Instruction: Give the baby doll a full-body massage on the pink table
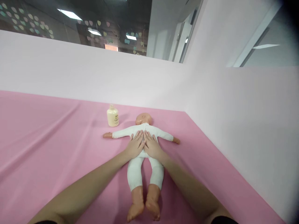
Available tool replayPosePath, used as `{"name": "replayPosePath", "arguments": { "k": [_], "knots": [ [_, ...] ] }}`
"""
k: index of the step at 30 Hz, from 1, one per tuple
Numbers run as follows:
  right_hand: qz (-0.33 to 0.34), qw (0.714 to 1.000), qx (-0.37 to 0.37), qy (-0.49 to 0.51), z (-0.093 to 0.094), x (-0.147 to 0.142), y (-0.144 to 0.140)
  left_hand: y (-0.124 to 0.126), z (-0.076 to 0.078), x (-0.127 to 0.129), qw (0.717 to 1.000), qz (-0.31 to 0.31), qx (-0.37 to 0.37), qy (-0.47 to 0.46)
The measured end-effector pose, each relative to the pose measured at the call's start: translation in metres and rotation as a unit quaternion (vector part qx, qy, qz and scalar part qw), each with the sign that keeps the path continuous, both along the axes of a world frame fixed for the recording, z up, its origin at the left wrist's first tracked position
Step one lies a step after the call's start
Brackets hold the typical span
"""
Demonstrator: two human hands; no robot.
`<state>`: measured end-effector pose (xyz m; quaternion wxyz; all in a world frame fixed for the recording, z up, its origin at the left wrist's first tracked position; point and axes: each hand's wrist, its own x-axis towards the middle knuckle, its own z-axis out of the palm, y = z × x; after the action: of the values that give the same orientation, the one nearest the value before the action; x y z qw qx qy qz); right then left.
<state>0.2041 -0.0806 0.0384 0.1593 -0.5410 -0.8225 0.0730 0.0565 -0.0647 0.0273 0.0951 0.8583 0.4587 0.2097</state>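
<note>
A baby doll (144, 169) in a white bodysuit lies on its back on the pink sheet (53, 149), head toward the far wall, arms spread, bare feet toward me. My left hand (135, 144) lies flat on the left side of its torso, fingers together and pointing at the head. Beside it, my right hand (151, 144) rests flat on the torso's right side; the two hands touch at the doll's midline. Neither hand holds anything.
A small cream-coloured bottle (112, 116) stands upright on the sheet just left of the doll's head. Pale pink walls (233, 118) close the far side and the right side, meeting in a corner behind the doll.
</note>
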Motion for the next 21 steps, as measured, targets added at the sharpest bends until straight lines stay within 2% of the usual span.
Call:
{"name": "replayPosePath", "arguments": {
  "k": [3,7,13,16,21],
  "knots": [
    [0.024,1.0,-0.002,0.014,0.003,0.011,0.013,0.001,-0.001,0.001,1.0,-0.004,0.0,0.004],
    [-0.02,0.999,-0.006,0.031,0.002,0.018,0.023,0.0,0.003,0.002,1.0,-0.004,-0.011,0.012],
    [-0.096,0.995,-0.034,0.024,-0.001,0.004,0.005,-0.002,0.007,0.001,1.0,-0.005,-0.024,0.013],
    [-0.08,0.996,-0.034,0.005,0.001,-0.002,-0.004,0.006,0.005,-0.003,1.0,-0.004,-0.024,0.007],
    [0.002,1.0,-0.01,-0.011,0.002,0.002,0.002,0.023,-0.001,-0.009,0.999,0.043,-0.016,-0.007]
  ]
}}
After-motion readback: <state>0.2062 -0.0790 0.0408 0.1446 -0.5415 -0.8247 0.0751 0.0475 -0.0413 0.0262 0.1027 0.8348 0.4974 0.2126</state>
